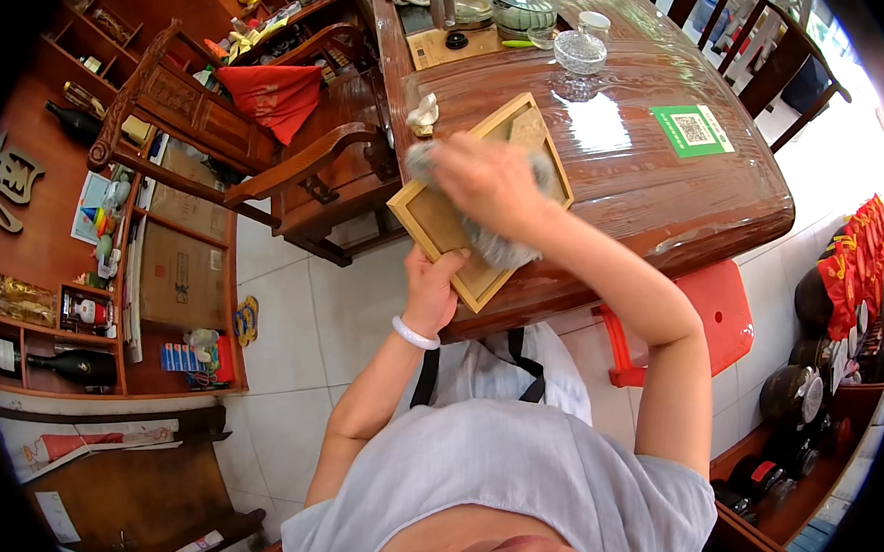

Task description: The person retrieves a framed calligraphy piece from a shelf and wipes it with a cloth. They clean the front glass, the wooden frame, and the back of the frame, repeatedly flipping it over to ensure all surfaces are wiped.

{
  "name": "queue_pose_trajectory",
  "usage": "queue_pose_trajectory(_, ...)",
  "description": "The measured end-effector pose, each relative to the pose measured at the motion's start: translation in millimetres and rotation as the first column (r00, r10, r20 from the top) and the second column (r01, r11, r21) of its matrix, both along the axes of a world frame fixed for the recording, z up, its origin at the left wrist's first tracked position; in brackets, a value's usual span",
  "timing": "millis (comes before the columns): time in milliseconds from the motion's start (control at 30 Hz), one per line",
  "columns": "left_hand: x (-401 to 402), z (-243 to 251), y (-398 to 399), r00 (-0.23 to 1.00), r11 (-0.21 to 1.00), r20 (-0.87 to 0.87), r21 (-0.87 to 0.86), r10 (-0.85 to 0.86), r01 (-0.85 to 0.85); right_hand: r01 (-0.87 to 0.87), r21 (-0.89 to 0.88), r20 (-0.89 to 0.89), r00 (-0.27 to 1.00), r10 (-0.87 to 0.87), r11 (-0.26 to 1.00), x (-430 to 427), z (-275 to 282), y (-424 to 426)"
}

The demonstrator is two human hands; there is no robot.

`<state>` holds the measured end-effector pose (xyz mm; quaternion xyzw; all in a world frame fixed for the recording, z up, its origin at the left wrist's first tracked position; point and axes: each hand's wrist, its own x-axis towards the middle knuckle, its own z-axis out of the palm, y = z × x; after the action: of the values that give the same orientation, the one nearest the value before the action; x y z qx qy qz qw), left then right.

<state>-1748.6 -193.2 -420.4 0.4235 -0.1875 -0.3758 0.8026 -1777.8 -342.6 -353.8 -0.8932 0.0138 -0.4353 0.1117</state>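
Observation:
My left hand (432, 292) grips the lower left edge of a shallow wooden frame (436, 217), its thumb over the rim. The frame is held tilted at the near edge of a glossy dark wooden table (625, 211). My right hand (492, 183) lies across the frame, pressing a fluffy grey cloth (497, 246) against the inside of it. Parts of the cloth stick out on both sides of that hand, which is slightly blurred. The hand and cloth hide much of the frame's inner panel.
Crumpled white tissue (423, 114) lies beyond the frame. A cut-glass bowl (580, 52) and a green card (692, 130) with a printed code rest on the table. A carved armchair (320, 165) stands left; a red plastic stool (717, 313) is right, partly beneath the table.

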Motion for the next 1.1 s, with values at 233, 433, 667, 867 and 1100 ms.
queue_pose_trajectory(233,-6,5,-2,0.986,0.997,0.168,0.068,0.022,-0.033,0.359,-0.015,-0.163,0.92,-0.356,0.933,-27,20,-95)
queue_pose_trajectory(433,7,-20,0,0.901,0.993,0.435,0.114,-0.01,-0.044,-0.181,-0.171,-0.027,0.983,0.179,0.969,-44,48,12)
queue_pose_trajectory(667,-1,-2,-4,0.915,0.992,0.404,0.112,0.011,-0.061,-0.122,-0.034,-0.004,0.992,0.122,0.992,-37,39,-2)
queue_pose_trajectory(867,0,-1,1,0.892,0.986,0.451,0.134,0.032,-0.104,0.299,0.112,-0.188,0.943,-0.275,0.948,-43,29,-76)
queue_pose_trajectory(1100,15,2,6,0.98,0.996,0.191,0.059,0.049,-0.061,0.419,0.486,-0.305,0.904,-0.3,0.767,-58,9,-147)
